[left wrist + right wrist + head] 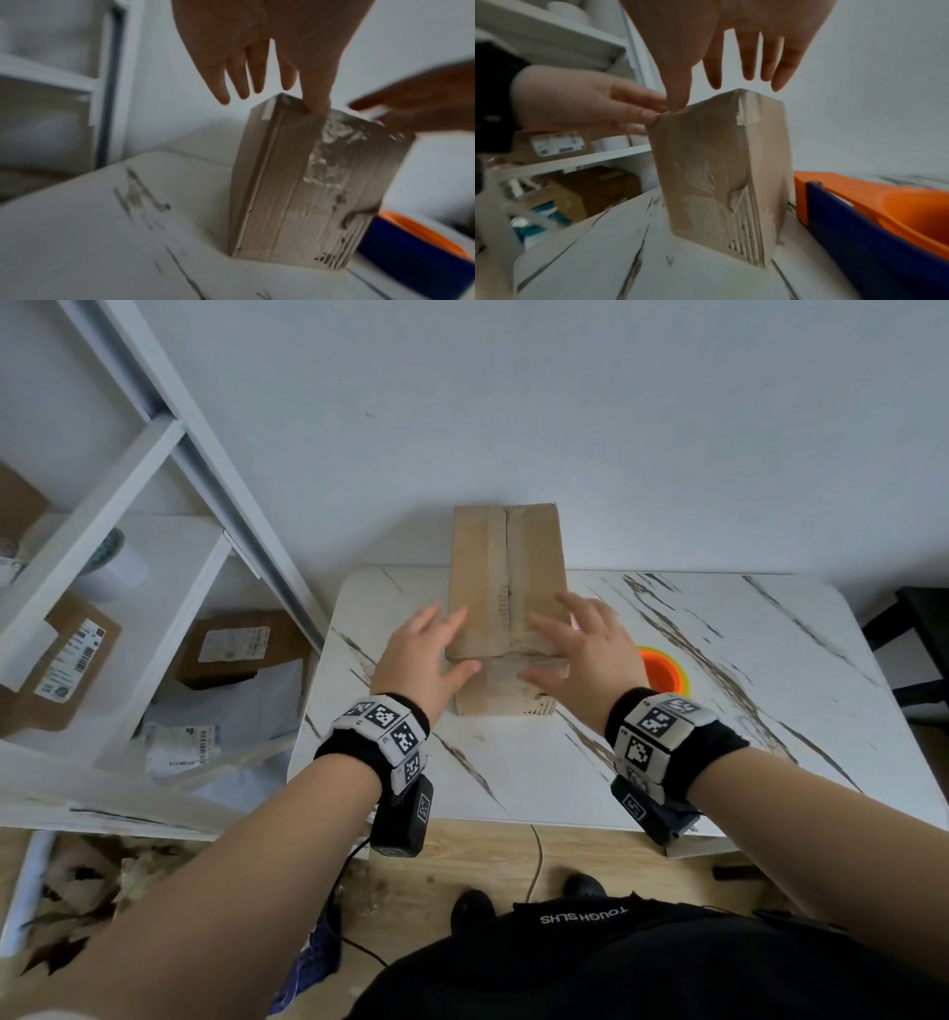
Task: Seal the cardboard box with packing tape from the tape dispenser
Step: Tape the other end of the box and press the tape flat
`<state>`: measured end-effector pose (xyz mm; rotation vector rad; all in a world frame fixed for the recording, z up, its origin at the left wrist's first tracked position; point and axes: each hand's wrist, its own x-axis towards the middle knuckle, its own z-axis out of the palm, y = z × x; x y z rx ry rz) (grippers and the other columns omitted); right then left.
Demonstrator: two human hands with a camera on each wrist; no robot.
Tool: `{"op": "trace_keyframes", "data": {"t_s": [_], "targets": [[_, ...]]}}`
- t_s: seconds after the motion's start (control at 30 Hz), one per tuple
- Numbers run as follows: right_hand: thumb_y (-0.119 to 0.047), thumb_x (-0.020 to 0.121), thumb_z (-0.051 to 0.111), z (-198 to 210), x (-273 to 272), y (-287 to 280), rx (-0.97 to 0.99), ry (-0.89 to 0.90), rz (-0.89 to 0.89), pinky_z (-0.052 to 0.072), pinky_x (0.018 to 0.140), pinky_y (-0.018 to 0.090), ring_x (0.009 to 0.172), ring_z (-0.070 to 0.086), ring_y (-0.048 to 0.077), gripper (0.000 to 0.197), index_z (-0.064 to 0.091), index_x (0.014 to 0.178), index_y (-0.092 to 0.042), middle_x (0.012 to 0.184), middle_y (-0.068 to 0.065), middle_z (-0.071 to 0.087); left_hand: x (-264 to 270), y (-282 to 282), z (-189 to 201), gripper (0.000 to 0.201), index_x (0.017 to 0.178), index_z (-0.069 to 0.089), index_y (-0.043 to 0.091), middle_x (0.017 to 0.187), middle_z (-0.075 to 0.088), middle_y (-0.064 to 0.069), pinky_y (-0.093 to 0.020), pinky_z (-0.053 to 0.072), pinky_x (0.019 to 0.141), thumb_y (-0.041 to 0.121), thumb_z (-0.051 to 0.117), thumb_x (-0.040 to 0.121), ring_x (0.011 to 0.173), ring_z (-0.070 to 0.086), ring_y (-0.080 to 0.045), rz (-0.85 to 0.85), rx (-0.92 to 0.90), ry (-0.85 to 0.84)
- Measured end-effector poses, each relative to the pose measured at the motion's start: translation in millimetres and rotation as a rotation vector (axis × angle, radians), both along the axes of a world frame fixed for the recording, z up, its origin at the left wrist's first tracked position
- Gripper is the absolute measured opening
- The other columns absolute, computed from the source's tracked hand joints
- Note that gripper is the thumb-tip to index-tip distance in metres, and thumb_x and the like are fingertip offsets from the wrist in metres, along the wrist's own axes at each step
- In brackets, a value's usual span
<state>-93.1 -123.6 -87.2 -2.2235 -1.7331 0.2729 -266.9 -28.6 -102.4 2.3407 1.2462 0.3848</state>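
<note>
A tall brown cardboard box (506, 608) lies lengthwise on the marble table (513, 773), its top flaps closed along a centre seam. Shiny clear tape shows on its near end face (326, 158). My left hand (431, 649) is open with straight fingers at the box's near left corner, and its thumb (317, 103) touches the top edge. At the near right corner my right hand (580, 649) is also open, its thumb (677, 97) on the top edge. The orange and blue tape dispenser (662, 670) lies on the table just right of the box, behind my right hand.
A white shelf unit (154, 588) stands left of the table and holds labelled parcels (67, 660) and mail bags. A white wall runs behind the table. A dark chair (919, 634) is at the far right. Cables and scraps lie on the wooden floor (488, 860).
</note>
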Motion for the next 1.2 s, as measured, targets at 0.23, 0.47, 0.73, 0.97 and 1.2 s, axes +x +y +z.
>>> {"op": "trace_keyframes", "data": {"t_s": [0.23,0.47,0.73,0.97,1.2], "targets": [[-0.030,0.078,0.058,-6,-3,9,0.027,-0.270,0.271,0.054,0.077,0.042,0.105,0.066,0.031,0.021,0.076,0.087,-0.023,0.107,0.008,0.072,10,-1,-5,0.039,0.116,0.065,0.009,0.129,0.059,-0.017,-0.051,0.043,0.102,0.028,0.045,0.089,0.125,0.050,-0.037,-0.268,0.164,0.061],[0.006,0.066,0.076,-28,24,-1,0.058,-0.208,0.300,0.049,0.089,0.052,0.110,0.062,0.038,0.050,0.066,0.114,-0.003,0.119,0.017,0.066,-1,8,-13,0.044,0.141,0.037,0.015,0.152,0.031,-0.006,-0.029,0.017,0.114,0.012,0.043,0.097,0.144,0.021,-0.022,-0.298,0.214,0.115],[-0.019,0.091,0.041,-21,28,-2,-0.006,-0.030,0.351,0.039,0.100,0.046,0.123,0.051,0.039,0.041,0.061,0.120,0.001,0.128,0.018,0.059,-3,13,-13,0.040,0.130,0.053,0.012,0.141,0.048,-0.011,-0.042,0.028,0.111,0.010,0.052,0.090,0.135,0.039,-0.030,-0.326,0.239,0.073],[-0.010,0.100,0.035,-13,37,-4,-0.045,0.021,0.375,-0.002,0.110,0.014,0.147,0.009,0.019,0.045,0.029,0.144,-0.007,0.156,0.007,0.021,-12,22,-9,0.052,0.146,0.022,0.022,0.156,0.018,0.005,-0.020,0.007,0.114,0.007,0.034,0.098,0.146,0.010,-0.012,-0.424,0.205,0.221],[0.004,0.095,0.035,-16,42,-2,-0.065,0.035,0.383,0.000,0.109,0.013,0.147,0.008,0.018,0.051,0.029,0.144,-0.008,0.156,0.007,0.019,-10,22,-9,0.049,0.145,0.029,0.021,0.155,0.023,0.003,-0.022,0.013,0.114,0.007,0.035,0.098,0.145,0.015,-0.014,-0.397,0.186,0.188]]}}
